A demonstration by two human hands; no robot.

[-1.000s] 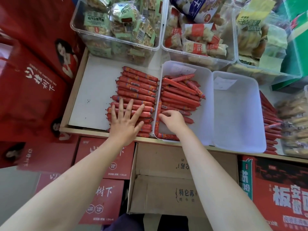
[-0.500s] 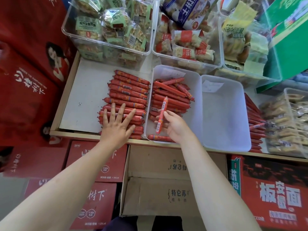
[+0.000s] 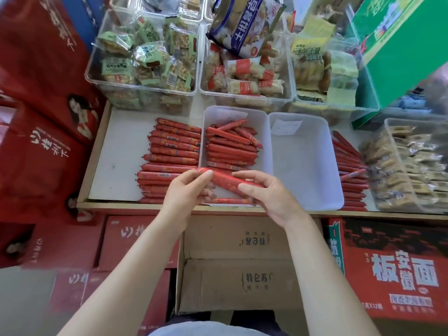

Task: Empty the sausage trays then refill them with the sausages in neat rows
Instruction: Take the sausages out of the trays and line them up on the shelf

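Two white sausage trays stand side by side on the shelf. The left tray (image 3: 263,132) holds several red sausages (image 3: 230,146) stacked across it, a few lying crooked on top. The right tray (image 3: 308,166) has no sausages in it. A pile of red sausages (image 3: 172,151) lies in rows on the white shelf board left of the trays. Another pile (image 3: 349,170) lies to the right. My left hand (image 3: 186,190) and my right hand (image 3: 269,192) pinch the two ends of one red sausage (image 3: 224,179), held level over the left tray's near edge.
Clear bins of wrapped snacks (image 3: 145,61) (image 3: 244,76) stand behind the trays, and another snack bin (image 3: 409,166) at the right. A green box (image 3: 397,52) leans at the back right. Red cartons (image 3: 41,141) and a brown cardboard box (image 3: 237,263) sit below the shelf edge.
My right hand lifted one sausage out of the left tray. My left hand left the pile on the shelf and took the sausage's other end.
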